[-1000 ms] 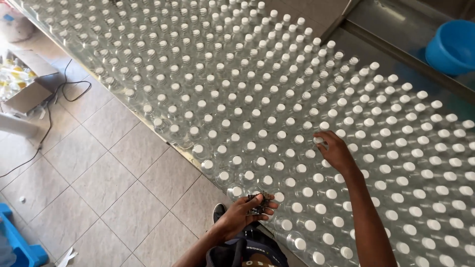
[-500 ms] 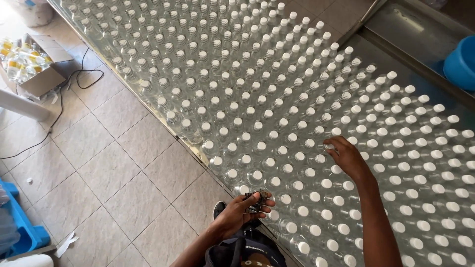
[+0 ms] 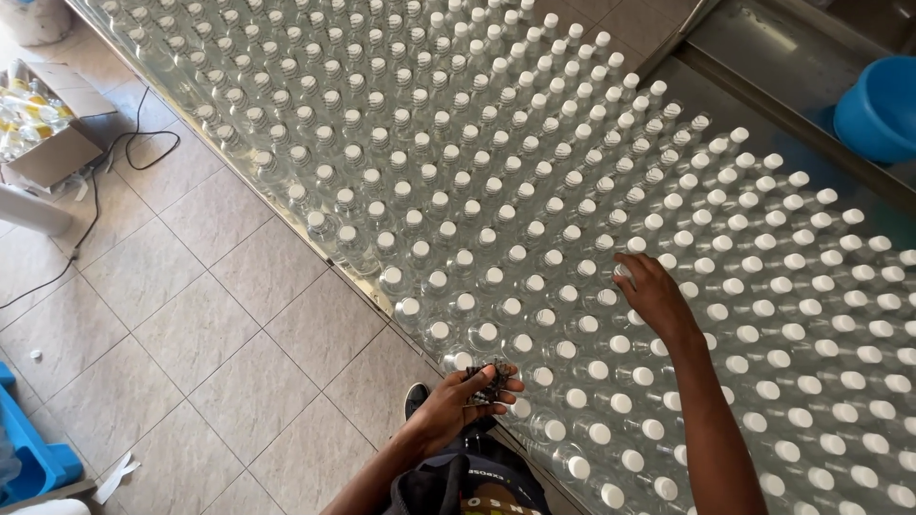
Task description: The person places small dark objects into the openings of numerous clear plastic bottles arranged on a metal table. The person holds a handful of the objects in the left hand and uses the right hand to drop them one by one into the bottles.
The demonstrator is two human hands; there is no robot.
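Since a second ago the right hand [image 3: 651, 296] has slid a little further in over the bottles, fingertips now down on a white cap in the middle rows, while the left hand [image 3: 465, 399] has barely budged at the near edge. That left hand is closed around a small dark bundle [image 3: 489, 380], pinched between thumb and fingers; what it is exactly is hard to tell. The right hand looks loosely curled on a bottle cap [image 3: 625, 272], touching it; whether it actually grips the neck can't be made out.

Risk-wise: those clear bottles [image 3: 458, 219] stand packed cap to cap on a shiny metal table [image 3: 370, 284], and the outer row sits right at the rim above the tiled floor [image 3: 191, 324]. A forearm stretched across the rows could nudge a few, and a knock near the edge would likely send one over. The dark bundle could also slip down between the bottles.
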